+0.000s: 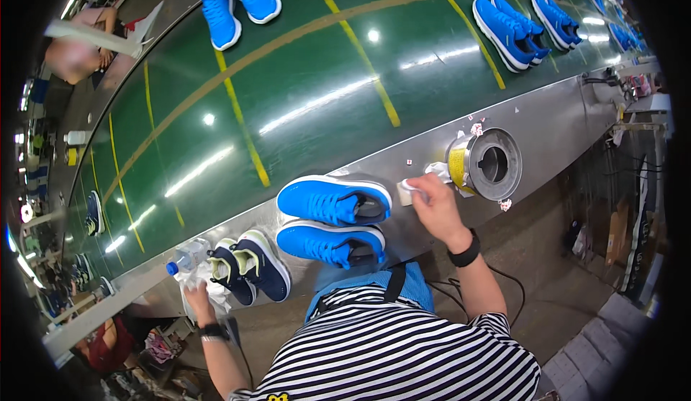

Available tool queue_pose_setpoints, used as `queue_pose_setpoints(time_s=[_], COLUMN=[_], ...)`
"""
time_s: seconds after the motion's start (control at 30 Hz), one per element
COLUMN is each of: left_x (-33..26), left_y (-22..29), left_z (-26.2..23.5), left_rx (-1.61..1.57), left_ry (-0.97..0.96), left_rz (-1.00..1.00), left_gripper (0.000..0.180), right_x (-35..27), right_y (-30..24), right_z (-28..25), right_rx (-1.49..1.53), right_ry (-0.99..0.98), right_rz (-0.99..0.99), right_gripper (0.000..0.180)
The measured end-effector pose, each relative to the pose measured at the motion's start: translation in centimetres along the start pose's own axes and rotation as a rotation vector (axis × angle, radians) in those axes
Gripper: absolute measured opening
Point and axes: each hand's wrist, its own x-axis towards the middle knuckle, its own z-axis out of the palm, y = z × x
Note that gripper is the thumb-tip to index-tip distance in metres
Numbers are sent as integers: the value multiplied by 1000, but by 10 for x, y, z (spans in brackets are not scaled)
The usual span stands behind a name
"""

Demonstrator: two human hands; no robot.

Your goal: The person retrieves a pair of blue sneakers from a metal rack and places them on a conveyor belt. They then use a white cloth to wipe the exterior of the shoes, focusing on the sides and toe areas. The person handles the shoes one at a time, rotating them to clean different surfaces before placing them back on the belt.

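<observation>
Two bright blue sneakers (332,201) lie side by side on the steel ledge (547,124) in front of me. My right hand (434,201) reaches to their right and pinches a small white piece (407,187), beside a round metal holder with a yellow tape roll (484,163). My left hand (196,297) rests at the ledge's near edge on crumpled clear plastic (188,275), next to a pair of navy sneakers with pale yellow trim (248,266) and a plastic bottle with a blue cap (181,261).
A green conveyor belt with yellow lines (309,92) carries more blue sneakers at the top left (234,5) and top right (511,30). Another person (79,48) sits across the belt. Cables trail on the floor at my right.
</observation>
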Motion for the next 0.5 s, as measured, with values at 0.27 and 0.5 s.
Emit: queue_pose_setpoints(time_s=[0.27,0.5], left_x=[-234,-250], left_y=[158,154], left_z=[201,313], left_rx=[498,906], left_ry=[-636,-949], left_rz=[1158,1477], left_gripper=[71,70], right_x=[7,9], right_y=[56,54], right_z=[43,37], right_rx=[253,272], right_ry=[-65,-143], right_rz=[67,47], right_gripper=[22,23])
